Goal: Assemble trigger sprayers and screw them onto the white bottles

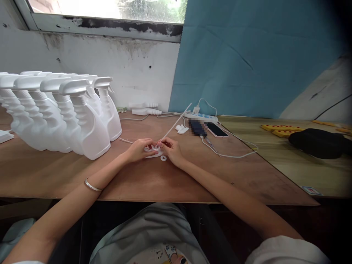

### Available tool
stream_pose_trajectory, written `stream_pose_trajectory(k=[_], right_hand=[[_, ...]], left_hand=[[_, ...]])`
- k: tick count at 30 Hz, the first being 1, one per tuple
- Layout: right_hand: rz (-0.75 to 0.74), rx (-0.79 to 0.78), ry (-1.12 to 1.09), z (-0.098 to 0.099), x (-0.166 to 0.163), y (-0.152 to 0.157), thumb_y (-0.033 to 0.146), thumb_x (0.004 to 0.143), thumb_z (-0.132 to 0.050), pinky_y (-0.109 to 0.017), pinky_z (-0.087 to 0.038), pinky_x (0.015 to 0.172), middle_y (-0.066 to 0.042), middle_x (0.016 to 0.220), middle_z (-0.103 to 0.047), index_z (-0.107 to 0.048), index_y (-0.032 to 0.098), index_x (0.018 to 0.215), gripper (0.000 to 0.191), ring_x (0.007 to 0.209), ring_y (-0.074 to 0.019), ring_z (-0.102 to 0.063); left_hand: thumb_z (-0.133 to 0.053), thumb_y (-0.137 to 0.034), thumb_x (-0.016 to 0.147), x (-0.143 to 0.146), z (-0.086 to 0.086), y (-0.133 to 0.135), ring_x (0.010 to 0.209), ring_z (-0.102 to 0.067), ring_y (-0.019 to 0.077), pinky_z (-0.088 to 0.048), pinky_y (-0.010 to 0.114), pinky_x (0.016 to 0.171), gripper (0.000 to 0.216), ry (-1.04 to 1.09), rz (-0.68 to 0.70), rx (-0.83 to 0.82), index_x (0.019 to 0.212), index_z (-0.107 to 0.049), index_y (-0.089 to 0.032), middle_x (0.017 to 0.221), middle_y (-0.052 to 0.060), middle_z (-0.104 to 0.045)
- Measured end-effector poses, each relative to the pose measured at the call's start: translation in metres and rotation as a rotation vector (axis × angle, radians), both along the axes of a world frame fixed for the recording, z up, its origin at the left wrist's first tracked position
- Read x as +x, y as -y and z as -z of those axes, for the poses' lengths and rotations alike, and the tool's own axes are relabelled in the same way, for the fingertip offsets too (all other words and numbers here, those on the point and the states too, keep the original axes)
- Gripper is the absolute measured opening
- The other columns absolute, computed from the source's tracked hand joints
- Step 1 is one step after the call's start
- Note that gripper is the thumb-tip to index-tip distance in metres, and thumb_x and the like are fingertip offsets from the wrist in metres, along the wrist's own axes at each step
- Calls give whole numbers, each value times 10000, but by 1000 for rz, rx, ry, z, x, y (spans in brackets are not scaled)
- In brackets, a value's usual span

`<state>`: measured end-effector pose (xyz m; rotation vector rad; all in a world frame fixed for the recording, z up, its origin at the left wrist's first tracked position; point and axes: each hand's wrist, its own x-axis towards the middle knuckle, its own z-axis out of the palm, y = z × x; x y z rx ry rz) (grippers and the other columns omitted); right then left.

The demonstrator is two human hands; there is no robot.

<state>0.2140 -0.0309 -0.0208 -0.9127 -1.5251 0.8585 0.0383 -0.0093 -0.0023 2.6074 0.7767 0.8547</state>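
My left hand (142, 148) is closed around a white plastic trigger spray head (151, 155) low over the brown table. Close against it, my right hand (171, 149) pinches the lower end of a thin white dip tube (176, 124), which slants up and to the right. Fingers hide the place where tube and spray head meet, so I cannot tell whether they are joined. Just below my fingertips a small white ring washer (163, 158) lies flat on the table (165, 179).
White spray bottles (93, 128) stand in rows at the left. Behind the hands are loose white plastic parts (145, 111), a power strip (203, 117), a dark blurred device (196, 127) and a phone (217, 129) with cables. A black object (316, 143) lies far right.
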Motion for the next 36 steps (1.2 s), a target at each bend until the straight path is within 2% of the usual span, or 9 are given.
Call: stream_pose_trajectory(k=[8,15,18,29,36], right_hand=[[12,48,76,1,0,1,426,762,-553,-232,-424,597,11,685,-560,-542,185,719,245,618,-108,-524],[108,301,393,-12,1,9,373,827,-496,-246,-422,632,-15,741,-566,-533,192,709,219,668,-125,-521],[131,380,456,-13,2,10,338,834,-497,-253,-421,648,-18,732,-567,-531,197,704,195,682,-132,-527],[159,390,448,-9,1,8,290,828,-516,-262,-423,649,-15,720,-591,-544,202,684,171,692,-142,-551],[209,418,546,-13,-1,6,182,797,-535,-271,-402,660,-23,699,-586,-538,192,660,138,703,-156,-527]], left_hand=[[-558,-414,769,0,0,0,685,-541,122,-404,232,654,282,-11,-5,4,878,-592,-156,784,21,-593],[-568,-419,758,1,-1,0,668,-536,121,-403,227,636,285,-12,-16,9,855,-600,-153,754,24,-585],[-584,-429,741,2,1,0,654,-529,116,-410,222,623,296,24,-10,-13,837,-607,-150,739,19,-582],[-616,-422,716,2,2,-1,634,-518,105,-423,220,614,299,93,5,-95,832,-633,-147,721,16,-584],[-621,-425,711,3,0,1,637,-516,104,-407,213,603,290,99,-12,-120,782,-627,-144,698,6,-574]])
